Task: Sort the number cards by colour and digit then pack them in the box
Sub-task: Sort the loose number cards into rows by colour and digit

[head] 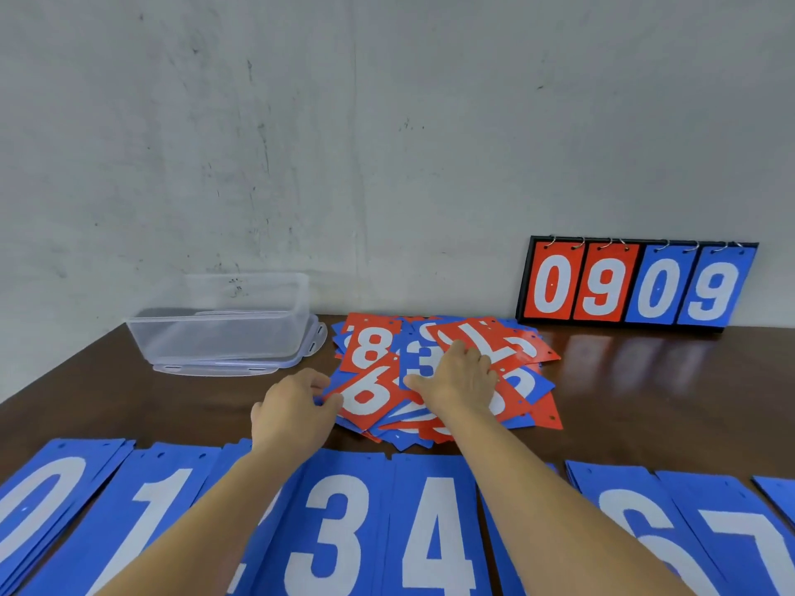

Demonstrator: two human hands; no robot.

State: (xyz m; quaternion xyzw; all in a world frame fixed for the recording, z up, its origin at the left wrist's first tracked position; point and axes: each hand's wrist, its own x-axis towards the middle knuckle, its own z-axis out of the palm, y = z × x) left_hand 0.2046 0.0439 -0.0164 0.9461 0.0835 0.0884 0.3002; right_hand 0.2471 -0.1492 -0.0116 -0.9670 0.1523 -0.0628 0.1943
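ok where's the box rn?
Head view, back left of the table: the clear box sits by the wall, just left of the mixed card pile.

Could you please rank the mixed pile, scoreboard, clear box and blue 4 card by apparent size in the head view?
Largest first:
mixed pile
scoreboard and clear box, too alike to rank
blue 4 card, nearest, cropped

The bottom edge cuts off the row of blue cards point(434, 531). The left forearm point(202, 522) covers most of one digit and the right forearm point(537, 501) hides another. The corner pile point(778, 492) at lower right is cut off, so its digit is unreadable.
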